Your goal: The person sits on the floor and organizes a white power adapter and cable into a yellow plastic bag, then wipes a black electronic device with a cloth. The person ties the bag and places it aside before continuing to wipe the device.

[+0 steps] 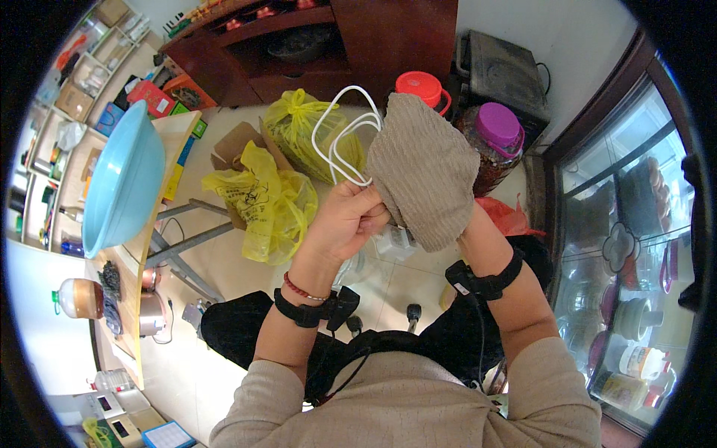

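My left hand (350,215) is closed on a looped white cable (336,131), beside a brown-grey textured cloth (425,168). That cloth covers my right hand, with only the wrist and forearm showing beneath its lower right edge, so the fingers and what they grip are hidden. The cable's loops rise left of the cloth, and its upper part passes behind or against the cloth edge. Just below my left fingers, a white plug-like block (395,243) is partly seen; whether it belongs to the cable cannot be told.
Yellow plastic bags (269,207) and a cardboard box (238,145) lie on the floor ahead. Lidded jars, one with a purple lid (498,124), stand at the right near a glass-door cabinet (616,246). A light-blue basin (126,179) rests on the wooden table (182,140) at left.
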`<state>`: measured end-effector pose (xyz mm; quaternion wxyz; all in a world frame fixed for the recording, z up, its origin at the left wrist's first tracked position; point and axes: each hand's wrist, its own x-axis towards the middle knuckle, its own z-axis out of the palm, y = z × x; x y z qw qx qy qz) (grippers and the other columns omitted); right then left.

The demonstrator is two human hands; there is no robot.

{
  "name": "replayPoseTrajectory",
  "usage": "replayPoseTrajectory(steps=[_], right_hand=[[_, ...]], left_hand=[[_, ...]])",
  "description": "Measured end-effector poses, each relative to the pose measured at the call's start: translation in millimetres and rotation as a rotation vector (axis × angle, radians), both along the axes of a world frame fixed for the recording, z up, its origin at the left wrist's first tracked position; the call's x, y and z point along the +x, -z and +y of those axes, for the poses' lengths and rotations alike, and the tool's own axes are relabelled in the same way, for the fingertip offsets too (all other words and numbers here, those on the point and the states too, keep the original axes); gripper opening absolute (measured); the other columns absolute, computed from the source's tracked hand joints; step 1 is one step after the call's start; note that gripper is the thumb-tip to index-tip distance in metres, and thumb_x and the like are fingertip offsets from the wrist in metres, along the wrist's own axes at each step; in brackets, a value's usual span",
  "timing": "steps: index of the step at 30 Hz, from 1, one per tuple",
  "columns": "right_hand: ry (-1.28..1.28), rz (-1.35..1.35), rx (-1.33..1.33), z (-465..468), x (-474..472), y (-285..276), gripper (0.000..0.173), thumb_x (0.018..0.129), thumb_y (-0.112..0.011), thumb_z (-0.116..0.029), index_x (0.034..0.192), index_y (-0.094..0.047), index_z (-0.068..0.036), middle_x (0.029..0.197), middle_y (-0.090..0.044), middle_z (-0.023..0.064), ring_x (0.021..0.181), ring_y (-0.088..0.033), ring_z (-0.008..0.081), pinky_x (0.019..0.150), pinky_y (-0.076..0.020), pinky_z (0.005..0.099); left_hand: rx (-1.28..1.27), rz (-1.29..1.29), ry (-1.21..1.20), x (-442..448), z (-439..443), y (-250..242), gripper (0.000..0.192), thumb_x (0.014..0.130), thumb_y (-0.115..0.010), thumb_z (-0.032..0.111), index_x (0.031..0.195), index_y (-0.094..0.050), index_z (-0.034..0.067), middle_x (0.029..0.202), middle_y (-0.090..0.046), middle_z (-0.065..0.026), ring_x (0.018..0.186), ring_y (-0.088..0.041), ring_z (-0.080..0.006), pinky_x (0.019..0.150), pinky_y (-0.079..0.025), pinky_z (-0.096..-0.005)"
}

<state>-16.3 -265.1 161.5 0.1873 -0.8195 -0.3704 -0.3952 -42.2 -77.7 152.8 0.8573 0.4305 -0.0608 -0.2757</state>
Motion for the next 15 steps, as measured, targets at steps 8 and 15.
replayPoseTrajectory(steps=[8,15], right_hand=[[-0.027,-0.085,0.051,-8,16,0,0.034,0.074,-0.064,-0.016,0.104,-0.059,0.0,0.1,-0.056,0.0214,0.1,-0.055,0.0402,0.088,-0.0475,0.0446],[0.01,-0.069,0.015,3,12,-12,0.031,0.073,-0.063,-0.017,0.1,-0.061,-0.001,0.095,-0.057,0.0208,0.096,-0.056,0.0394,0.088,-0.0474,0.0446]], left_hand=[[-0.289,0.039,0.275,4,8,0,0.026,0.099,-0.056,0.023,0.078,-0.051,0.009,0.061,-0.032,0.0063,0.052,-0.03,-0.0065,0.047,-0.023,-0.0224],[-0.387,0.158,0.337,9,18,13,0.02,0.099,-0.054,0.023,0.084,-0.053,0.01,0.061,-0.029,0.0071,0.055,-0.03,-0.0072,0.047,-0.025,-0.0219]])
